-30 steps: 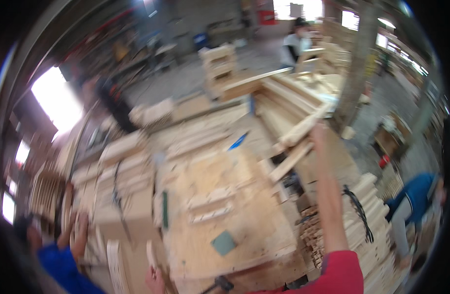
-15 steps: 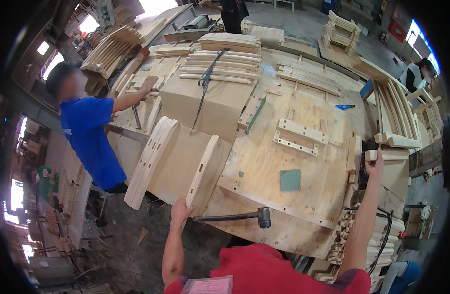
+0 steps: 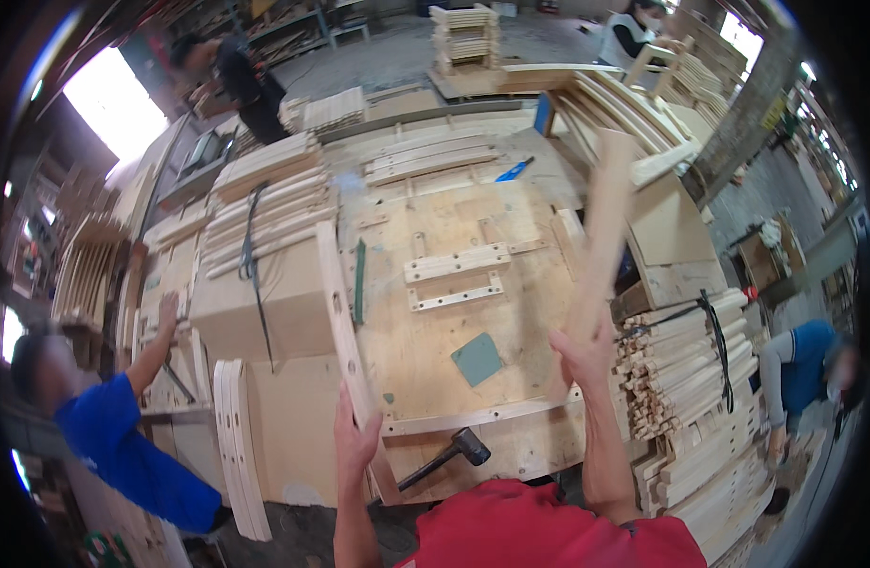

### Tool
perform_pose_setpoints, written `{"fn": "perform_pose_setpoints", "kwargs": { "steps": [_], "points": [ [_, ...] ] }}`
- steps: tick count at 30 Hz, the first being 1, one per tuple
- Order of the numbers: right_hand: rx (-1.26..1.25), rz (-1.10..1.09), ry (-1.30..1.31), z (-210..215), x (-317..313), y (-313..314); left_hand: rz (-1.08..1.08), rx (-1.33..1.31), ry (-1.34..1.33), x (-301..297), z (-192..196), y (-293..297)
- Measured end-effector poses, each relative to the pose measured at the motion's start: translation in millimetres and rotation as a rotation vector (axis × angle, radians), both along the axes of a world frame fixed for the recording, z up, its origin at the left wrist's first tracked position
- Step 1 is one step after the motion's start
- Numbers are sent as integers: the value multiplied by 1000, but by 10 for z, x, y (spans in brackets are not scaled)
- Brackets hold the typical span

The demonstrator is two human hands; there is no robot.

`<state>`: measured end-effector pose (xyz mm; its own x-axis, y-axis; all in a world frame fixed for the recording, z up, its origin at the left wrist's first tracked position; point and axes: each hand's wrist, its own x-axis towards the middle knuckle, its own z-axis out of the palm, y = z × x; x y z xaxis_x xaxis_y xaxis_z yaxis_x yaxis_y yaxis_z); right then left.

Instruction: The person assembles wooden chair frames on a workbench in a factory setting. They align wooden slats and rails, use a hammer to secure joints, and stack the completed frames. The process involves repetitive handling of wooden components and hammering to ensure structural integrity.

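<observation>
My left hand (image 3: 357, 437) is closed around a long pale wooden rail (image 3: 338, 317) with slots along it, held tilted over the bench's left side. In my right hand (image 3: 586, 358) is a wider wooden board (image 3: 605, 222), raised steeply at the right and smeared by motion. The two pieces are apart. A black mallet (image 3: 469, 447) lies near the front edge, between my forearms. Between the held pieces, a wooden jig with holes (image 3: 456, 265) and a green square pad (image 3: 477, 359) rest on the plywood bench (image 3: 416, 364); a wooden strip (image 3: 482, 415) runs along its front.
Slotted rails (image 3: 238, 445) lean together at left, near a co-worker in blue (image 3: 137, 450). Strapped wood (image 3: 265, 213) sits on a carton. A blue knife (image 3: 515, 170) lies farther back. Bundled sticks (image 3: 676, 355) are stacked at right, where another person (image 3: 804, 364) bends. Two more people work farther off.
The view has turned to the right. My right hand has brought the board from the right side up over the bench. My left hand has lifted the slotted rail beside the plywood.
</observation>
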<state>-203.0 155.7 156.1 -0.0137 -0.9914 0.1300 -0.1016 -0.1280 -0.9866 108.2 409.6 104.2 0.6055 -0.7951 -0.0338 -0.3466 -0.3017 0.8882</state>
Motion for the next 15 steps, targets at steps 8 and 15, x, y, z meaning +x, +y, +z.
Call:
{"fn": "perform_pose_setpoints", "kwargs": {
  "steps": [8,15],
  "points": [
    [273,-5,705,-926,96,-1135,-48,371,-506,372,-444,-1806],
    [295,-11,883,-1275,-51,-953,51,321,-819,374,-734,-1630]
  ]
}}
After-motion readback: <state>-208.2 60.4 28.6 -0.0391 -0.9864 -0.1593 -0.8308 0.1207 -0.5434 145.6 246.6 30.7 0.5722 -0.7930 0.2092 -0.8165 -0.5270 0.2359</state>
